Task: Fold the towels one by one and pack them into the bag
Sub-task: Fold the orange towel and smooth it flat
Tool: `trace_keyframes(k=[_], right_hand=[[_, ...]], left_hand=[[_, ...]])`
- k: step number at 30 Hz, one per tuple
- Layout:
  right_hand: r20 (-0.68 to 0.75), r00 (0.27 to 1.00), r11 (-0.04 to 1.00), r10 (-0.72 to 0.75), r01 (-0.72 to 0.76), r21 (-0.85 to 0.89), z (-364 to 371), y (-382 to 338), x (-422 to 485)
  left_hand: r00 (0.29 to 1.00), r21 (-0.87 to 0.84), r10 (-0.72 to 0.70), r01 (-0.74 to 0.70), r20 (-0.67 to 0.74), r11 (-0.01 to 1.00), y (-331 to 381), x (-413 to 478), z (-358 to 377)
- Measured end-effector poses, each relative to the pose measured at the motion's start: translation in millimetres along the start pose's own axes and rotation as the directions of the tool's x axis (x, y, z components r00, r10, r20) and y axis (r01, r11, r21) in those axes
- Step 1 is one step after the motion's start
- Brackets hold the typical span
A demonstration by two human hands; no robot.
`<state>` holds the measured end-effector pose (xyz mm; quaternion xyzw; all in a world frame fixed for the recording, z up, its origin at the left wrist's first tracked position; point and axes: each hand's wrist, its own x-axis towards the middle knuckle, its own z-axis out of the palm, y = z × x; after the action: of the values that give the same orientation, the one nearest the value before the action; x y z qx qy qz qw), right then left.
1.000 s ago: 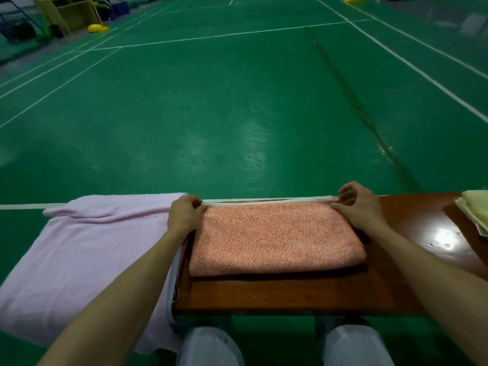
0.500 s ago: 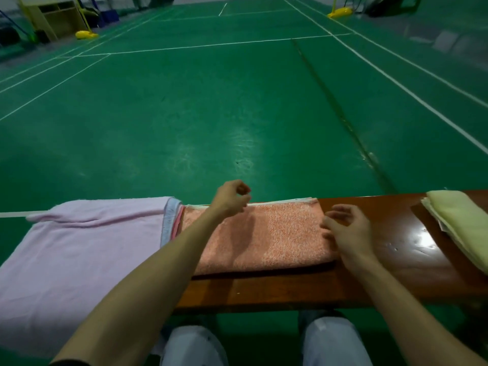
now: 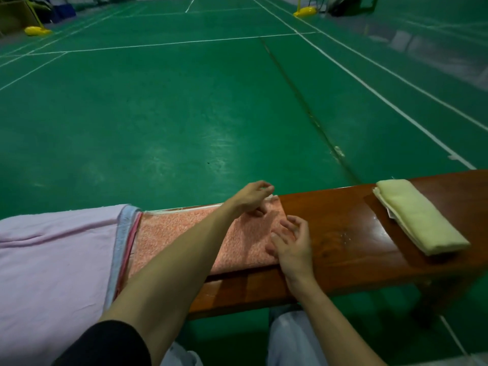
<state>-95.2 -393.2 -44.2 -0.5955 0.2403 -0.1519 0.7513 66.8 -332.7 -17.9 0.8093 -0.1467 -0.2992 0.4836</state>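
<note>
A folded orange speckled towel (image 3: 184,233) lies on the brown wooden bench (image 3: 343,233). My left hand (image 3: 252,199) reaches across it to its far right corner, with loosely curled fingers touching the cloth and nothing plainly held. At the towel's right edge, my right hand (image 3: 293,243) rests with its fingers spread. A folded pale yellow towel (image 3: 420,217) lies further right on the bench. A large lilac towel (image 3: 52,260) is spread over the left end, with a light blue edge (image 3: 121,233) showing beneath it. No bag is in view.
The bench runs left to right in front of my knees (image 3: 293,336). Beyond it stretches a green court floor (image 3: 184,101) with white lines. Yellow net bases (image 3: 305,11) and shelving stand far off.
My left hand let go of the towel's far left corner and crossed to its far right corner. My right hand drew back along the right edge and opened. The view turned right.
</note>
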Motion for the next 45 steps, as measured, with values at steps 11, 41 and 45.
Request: trace_keyframes(k=[11,41,45], right_hand=[[0.049,0.999,0.999,-0.022,0.020,0.031,-7,8,-1],[-0.190,0.982,1.000,0.010,-0.010,0.000,-19,15,-16],[-0.213,0.975,0.996,0.062,-0.047,0.074,-18,9,-17]], left_hand=[[0.996,0.100,-0.004,-0.004,0.084,0.995,-1,11,0],[0.994,0.394,-0.021,-0.022,0.104,0.919,8,10,5],[0.999,0.418,0.040,-0.044,0.018,0.907,0,6,3]])
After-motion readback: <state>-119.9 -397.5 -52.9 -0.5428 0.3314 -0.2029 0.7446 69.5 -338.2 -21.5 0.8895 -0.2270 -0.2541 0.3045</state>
